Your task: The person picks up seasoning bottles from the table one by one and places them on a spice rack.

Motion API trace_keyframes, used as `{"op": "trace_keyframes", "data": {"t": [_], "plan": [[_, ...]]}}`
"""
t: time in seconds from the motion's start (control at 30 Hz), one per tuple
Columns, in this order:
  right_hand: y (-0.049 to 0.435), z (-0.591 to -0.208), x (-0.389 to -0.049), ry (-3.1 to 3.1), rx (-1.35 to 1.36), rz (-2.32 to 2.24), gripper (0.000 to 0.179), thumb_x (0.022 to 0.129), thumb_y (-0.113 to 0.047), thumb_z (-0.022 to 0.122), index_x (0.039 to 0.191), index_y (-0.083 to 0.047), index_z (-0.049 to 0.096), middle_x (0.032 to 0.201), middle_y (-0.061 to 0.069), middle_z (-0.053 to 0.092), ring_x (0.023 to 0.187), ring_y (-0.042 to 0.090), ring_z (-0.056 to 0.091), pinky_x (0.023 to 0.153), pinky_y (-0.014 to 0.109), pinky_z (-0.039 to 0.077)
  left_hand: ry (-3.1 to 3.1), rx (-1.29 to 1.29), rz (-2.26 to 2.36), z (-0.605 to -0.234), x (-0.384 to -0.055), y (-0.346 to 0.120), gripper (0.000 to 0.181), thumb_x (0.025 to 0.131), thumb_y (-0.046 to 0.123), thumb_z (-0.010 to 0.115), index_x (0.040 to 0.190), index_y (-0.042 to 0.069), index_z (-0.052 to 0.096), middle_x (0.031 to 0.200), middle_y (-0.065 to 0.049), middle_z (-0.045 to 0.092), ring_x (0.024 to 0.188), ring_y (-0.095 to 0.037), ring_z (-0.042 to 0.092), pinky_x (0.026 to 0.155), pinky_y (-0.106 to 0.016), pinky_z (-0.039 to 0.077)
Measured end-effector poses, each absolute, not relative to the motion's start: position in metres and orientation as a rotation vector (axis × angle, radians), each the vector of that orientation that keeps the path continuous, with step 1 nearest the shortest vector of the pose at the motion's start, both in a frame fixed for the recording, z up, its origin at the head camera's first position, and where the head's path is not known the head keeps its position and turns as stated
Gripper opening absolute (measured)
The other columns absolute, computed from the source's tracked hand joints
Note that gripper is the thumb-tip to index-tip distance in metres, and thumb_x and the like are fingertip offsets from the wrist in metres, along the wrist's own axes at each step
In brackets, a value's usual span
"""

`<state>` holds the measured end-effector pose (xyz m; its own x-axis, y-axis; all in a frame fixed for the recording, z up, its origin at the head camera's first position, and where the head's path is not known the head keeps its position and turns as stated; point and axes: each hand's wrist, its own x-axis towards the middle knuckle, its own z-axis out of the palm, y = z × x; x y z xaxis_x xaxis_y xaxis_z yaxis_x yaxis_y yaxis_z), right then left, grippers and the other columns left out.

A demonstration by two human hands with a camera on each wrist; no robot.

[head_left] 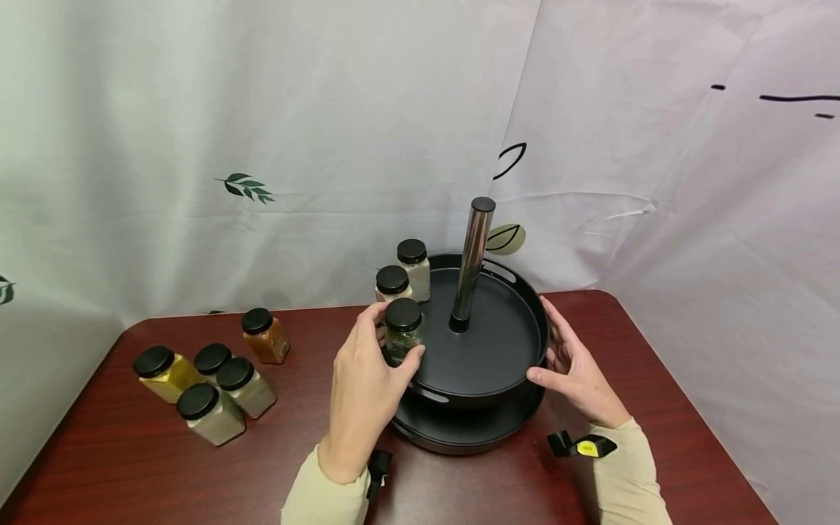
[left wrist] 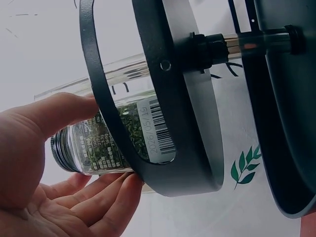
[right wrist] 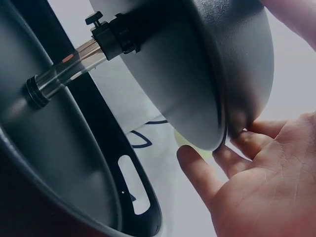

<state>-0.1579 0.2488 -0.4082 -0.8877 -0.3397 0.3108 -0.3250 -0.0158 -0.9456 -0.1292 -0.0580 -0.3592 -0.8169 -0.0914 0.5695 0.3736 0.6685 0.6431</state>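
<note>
A two-tier black round rack stands on the table, its upper tray (head_left: pixel 499 321) above a lower tray (head_left: pixel 453 430). At the upper tray's left side, my left hand (head_left: pixel 370 383) grips a black-lidded glass jar of green herbs (head_left: pixel 403 328) between thumb and fingers. The left wrist view shows the herb jar (left wrist: pixel 131 128) behind the tray's handle slot, a barcode label on it. Two pale jars, a nearer one (head_left: pixel 392 283) and a farther one (head_left: pixel 413 270), stand just behind it. My right hand (head_left: pixel 577 372) touches the upper tray's outer wall with spread, relaxed fingers (right wrist: pixel 249 143).
A shiny post (head_left: pixel 471 266) rises from the upper tray's middle. On the table's left stand several black-lidded jars: a yellow one (head_left: pixel 169 373), an orange-brown one (head_left: pixel 267 337) and pale ones (head_left: pixel 213 415). A white curtain (head_left: pixel 328 146) hangs behind the reddish-brown table (head_left: pixel 131 467).
</note>
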Motion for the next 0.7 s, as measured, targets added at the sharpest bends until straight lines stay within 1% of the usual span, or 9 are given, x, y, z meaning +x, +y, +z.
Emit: {"op": "trace_keyframes", "data": {"t": [0.07, 0.23, 0.43, 0.53, 0.63, 0.7], "plan": [[0.249, -0.409, -0.158, 2.201, -0.741, -2.101, 0.099, 0.087, 0.013, 0.064, 0.163, -0.015, 0.007, 0.168, 0.013, 0.008, 0.152, 0.028, 0.020, 0.112, 0.022, 0.035, -2.315, -0.217, -1.069, -0.359, -0.129, -0.058, 0.072, 0.076, 0.015, 0.090, 0.135, 0.001, 0.052, 0.125, -0.014, 0.064, 0.098, -0.027, 0.070, 0.081, -0.039, 0.059], [0.250, -0.411, -0.159, 2.221, -0.753, -2.087, 0.098, 0.087, 0.012, 0.064, 0.163, -0.014, 0.007, 0.168, 0.013, 0.008, 0.152, 0.028, 0.019, 0.111, 0.021, 0.034, -2.326, -0.200, -1.113, -0.359, -0.128, -0.062, 0.077, 0.074, 0.019, 0.092, 0.137, 0.003, 0.050, 0.128, -0.012, 0.062, 0.106, -0.025, 0.069, 0.090, -0.039, 0.056], [0.251, -0.412, -0.158, 2.248, -0.771, -2.064, 0.095, 0.089, 0.012, 0.062, 0.163, -0.012, 0.007, 0.168, 0.014, 0.009, 0.152, 0.027, 0.018, 0.112, 0.020, 0.033, -2.309, -0.174, -1.123, -0.360, -0.126, -0.072, 0.084, 0.070, 0.024, 0.094, 0.138, 0.003, 0.049, 0.130, -0.011, 0.062, 0.112, -0.026, 0.067, 0.093, -0.045, 0.053], [0.251, -0.411, -0.158, 2.260, -0.808, -2.058, 0.084, 0.095, 0.010, 0.054, 0.162, -0.009, 0.007, 0.168, 0.015, 0.008, 0.153, 0.026, 0.015, 0.114, 0.020, 0.030, -2.299, -0.141, -1.109, -0.359, -0.124, -0.082, 0.084, 0.071, 0.024, 0.094, 0.139, 0.003, 0.049, 0.129, -0.012, 0.062, 0.114, -0.028, 0.065, 0.095, -0.047, 0.052], [0.250, -0.409, -0.159, 2.172, -0.847, -2.108, 0.069, 0.103, 0.006, 0.040, 0.162, -0.007, 0.006, 0.168, 0.015, 0.003, 0.154, 0.026, 0.008, 0.115, 0.021, 0.028, -2.291, -0.100, -1.100, -0.358, -0.123, -0.094, 0.084, 0.072, 0.024, 0.093, 0.140, 0.003, 0.049, 0.130, -0.013, 0.062, 0.117, -0.030, 0.063, 0.096, -0.048, 0.050], [0.250, -0.408, -0.160, 2.103, -0.856, -2.141, 0.062, 0.107, 0.002, 0.031, 0.162, -0.006, 0.004, 0.168, 0.015, 0.000, 0.154, 0.026, 0.005, 0.115, 0.020, 0.027, -2.277, -0.070, -1.094, -0.357, -0.122, -0.102, 0.084, 0.071, 0.024, 0.093, 0.140, 0.002, 0.049, 0.130, -0.013, 0.062, 0.117, -0.030, 0.063, 0.097, -0.047, 0.049]]}}
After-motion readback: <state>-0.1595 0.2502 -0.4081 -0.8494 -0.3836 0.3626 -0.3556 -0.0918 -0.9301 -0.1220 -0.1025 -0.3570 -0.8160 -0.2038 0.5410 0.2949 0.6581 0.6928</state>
